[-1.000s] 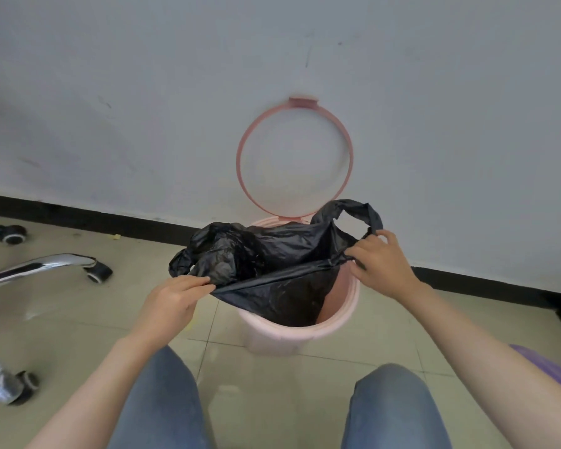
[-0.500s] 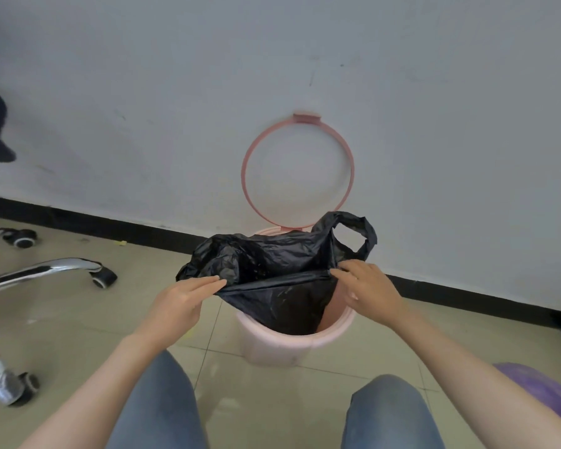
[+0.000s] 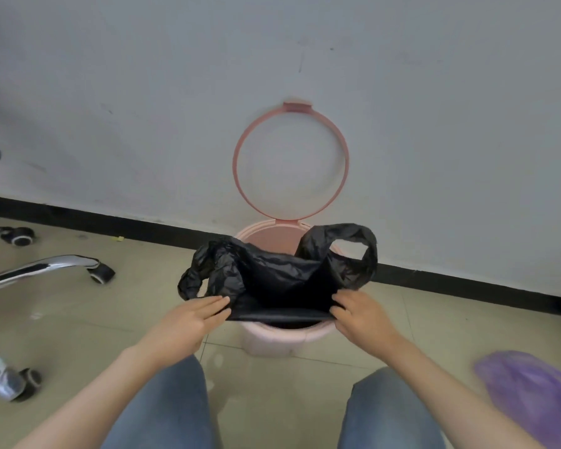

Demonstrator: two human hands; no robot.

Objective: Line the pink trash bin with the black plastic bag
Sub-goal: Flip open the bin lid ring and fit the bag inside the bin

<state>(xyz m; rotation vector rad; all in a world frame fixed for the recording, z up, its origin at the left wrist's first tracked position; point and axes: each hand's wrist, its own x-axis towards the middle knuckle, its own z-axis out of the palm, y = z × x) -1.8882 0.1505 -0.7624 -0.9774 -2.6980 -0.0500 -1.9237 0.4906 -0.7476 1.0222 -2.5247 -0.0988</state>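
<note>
Pink trash bin [image 3: 282, 340] stands on the tiled floor [image 3: 136, 306] against the wall [image 3: 143, 92], its hinged ring [image 3: 291, 162] flipped up and leaning on the wall, presumably so the rim is free to take the bag and the ring can clamp it afterwards.

Black plastic bag [image 3: 279, 280] sits partly inside the bin, mouth open. Near edge is pulled taut in a straight line across the front of the opening, just above the rim. Far side is slack; both handle loops stand up loose, one to the left, one to the right. Judgement: bag is being stretched wide so the near hem can be folded over the front rim; far rim not yet covered.

Left hand [image 3: 188, 322]: fingers [image 3: 212, 304] nearly straight, held close together, lying on the bag's near-left corner. Thumb is hidden, so cannot tell whether it pinches or just presses.

Right hand [image 3: 363, 320]: fingers curled, tips closed on the near-right corner of the hem, appears a pinch grip.

Nearby, not involved: chair base w/ casters [image 3: 46, 270] to the left, purple object [image 3: 528, 387] lower right, blurred.
</note>
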